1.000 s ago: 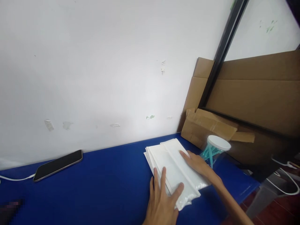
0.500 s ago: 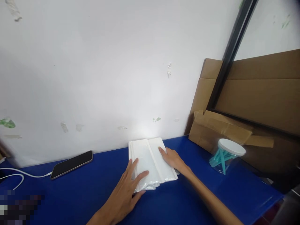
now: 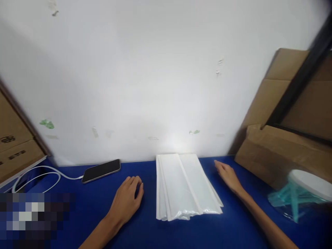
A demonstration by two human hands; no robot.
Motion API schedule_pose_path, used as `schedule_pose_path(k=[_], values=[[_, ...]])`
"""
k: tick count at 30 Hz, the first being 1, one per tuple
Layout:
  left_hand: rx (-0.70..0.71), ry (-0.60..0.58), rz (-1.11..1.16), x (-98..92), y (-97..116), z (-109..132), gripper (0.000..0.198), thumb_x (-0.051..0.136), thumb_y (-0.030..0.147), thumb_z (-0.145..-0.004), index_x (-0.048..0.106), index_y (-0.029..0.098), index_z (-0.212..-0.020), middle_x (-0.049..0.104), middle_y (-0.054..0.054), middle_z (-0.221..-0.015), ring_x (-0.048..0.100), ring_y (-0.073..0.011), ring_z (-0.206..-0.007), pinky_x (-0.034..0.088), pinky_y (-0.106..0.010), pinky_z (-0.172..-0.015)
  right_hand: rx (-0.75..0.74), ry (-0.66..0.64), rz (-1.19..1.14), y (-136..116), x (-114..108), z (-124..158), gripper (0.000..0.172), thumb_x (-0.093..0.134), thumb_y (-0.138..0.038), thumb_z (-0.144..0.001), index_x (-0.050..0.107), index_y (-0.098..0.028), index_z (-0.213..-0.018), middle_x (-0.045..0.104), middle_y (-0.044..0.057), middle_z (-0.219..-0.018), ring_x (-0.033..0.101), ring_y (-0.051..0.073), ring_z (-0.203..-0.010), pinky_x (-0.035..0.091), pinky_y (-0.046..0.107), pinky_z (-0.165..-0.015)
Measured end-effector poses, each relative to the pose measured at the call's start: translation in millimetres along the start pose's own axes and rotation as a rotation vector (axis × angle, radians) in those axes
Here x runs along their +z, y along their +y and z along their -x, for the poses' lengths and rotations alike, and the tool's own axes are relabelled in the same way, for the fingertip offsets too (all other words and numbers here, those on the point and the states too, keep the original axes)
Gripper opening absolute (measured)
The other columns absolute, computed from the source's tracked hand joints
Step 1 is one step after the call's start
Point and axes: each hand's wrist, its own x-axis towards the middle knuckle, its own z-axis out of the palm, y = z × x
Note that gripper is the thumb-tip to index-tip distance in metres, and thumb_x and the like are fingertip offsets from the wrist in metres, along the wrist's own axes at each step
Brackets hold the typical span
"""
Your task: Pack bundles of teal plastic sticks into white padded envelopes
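Note:
A stack of flat white plastic sleeves (image 3: 178, 186) lies on the blue tabletop against the wall, its sheets slightly fanned and their clear crinkled ends towards me. My left hand (image 3: 128, 197) rests on the table to the left of the stack, apart from it. Its fingers are loosely bent, with the thumb held away, and nothing is in it. To the right of the stack, my right hand (image 3: 228, 176) lies on its side on the table, fingers loosely extended and partly hidden. It holds nothing and does not touch the sleeves.
A black phone (image 3: 101, 171) with a white cable (image 3: 67, 177) lies at the left. Cardboard (image 3: 280, 152) leans at the right behind a white-lidded clear jar (image 3: 308, 188) of turquoise strips. Another cardboard box (image 3: 18, 145) stands at far left. The white wall (image 3: 129, 86) bounds the table's back.
Both hands have let go of the sleeve stack and moved outward, one to each side. The stack stays on the table, and the camera view has shifted.

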Motion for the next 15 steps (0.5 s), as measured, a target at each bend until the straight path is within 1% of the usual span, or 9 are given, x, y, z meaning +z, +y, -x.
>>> schedule_pose_path(k=[2, 4, 6, 8, 11, 15], values=[[-0.042, -0.043, -0.039, 3.9, -1.0, 0.4, 0.033, 0.031, 0.03, -0.101, 0.051, 0.022, -0.076, 0.064, -0.003, -0.079, 0.059, -0.0206, -0.077, 0.044, -0.034, -0.073, -0.019, -0.025, -0.007, 4.9, 4.8, -0.7, 0.056, 0.028, -0.065, -0.093, 0.058, -0.023, -0.071, 0.071, 0.008, -0.077, 0.065, 0.032, -0.079, 0.05, 0.037, -0.071], [-0.07, -0.087, -0.064, 7.4, -2.6, 1.4, 0.035, 0.034, 0.029, -0.1, 0.05, 0.022, -0.071, 0.064, -0.002, -0.072, 0.06, -0.0188, -0.069, 0.039, -0.032, -0.065, -0.027, -0.046, 0.0, 7.3, 6.7, -1.5, 0.053, 0.033, -0.064, -0.092, 0.058, -0.024, -0.069, 0.071, 0.008, -0.079, 0.066, 0.033, -0.083, 0.049, 0.038, -0.073], [-0.081, -0.121, -0.078, 9.8, -4.3, 2.3, 0.036, 0.036, 0.028, -0.1, 0.051, 0.021, -0.068, 0.063, -0.001, -0.068, 0.059, -0.017, -0.063, 0.034, -0.031, -0.061, -0.031, -0.062, 0.015, 8.3, 7.0, -1.9, 0.052, 0.033, -0.063, -0.091, 0.058, -0.025, -0.069, 0.071, 0.008, -0.078, 0.065, 0.034, -0.084, 0.049, 0.038, -0.072], [-0.08, -0.14, -0.087, 10.4, -5.2, 2.8, 0.037, 0.036, 0.028, -0.1, 0.053, 0.02, -0.067, 0.064, -0.002, -0.066, 0.059, -0.0164, -0.061, 0.032, -0.03, -0.06, -0.037, -0.076, 0.034, 8.7, 6.9, -1.6, 0.052, 0.033, -0.064, -0.091, 0.058, -0.025, -0.068, 0.07, 0.009, -0.076, 0.065, 0.034, -0.082, 0.048, 0.039, -0.071], [-0.065, -0.153, -0.098, 8.9, -4.8, 3.1, 0.038, 0.036, 0.029, -0.101, 0.057, 0.02, -0.07, 0.064, -0.002, -0.067, 0.06, -0.017, -0.062, 0.033, -0.031, -0.06, -0.047, -0.103, 0.065, 9.0, 7.2, -0.2, 0.052, 0.032, -0.066, -0.09, 0.055, -0.026, -0.065, 0.068, 0.008, -0.071, 0.064, 0.032, -0.074, 0.046, 0.04, -0.067], [-0.043, -0.17, -0.117, 6.7, -3.3, 4.5, 0.035, 0.04, 0.03, -0.102, 0.062, 0.018, -0.077, 0.063, 0.001, -0.069, 0.059, -0.016, -0.065, 0.043, -0.031, -0.067, -0.058, -0.149, 0.096, 11.0, 8.2, 0.7, 0.052, 0.033, -0.067, -0.09, 0.053, -0.028, -0.061, 0.067, 0.008, -0.066, 0.063, 0.031, -0.066, 0.043, 0.042, -0.066]])
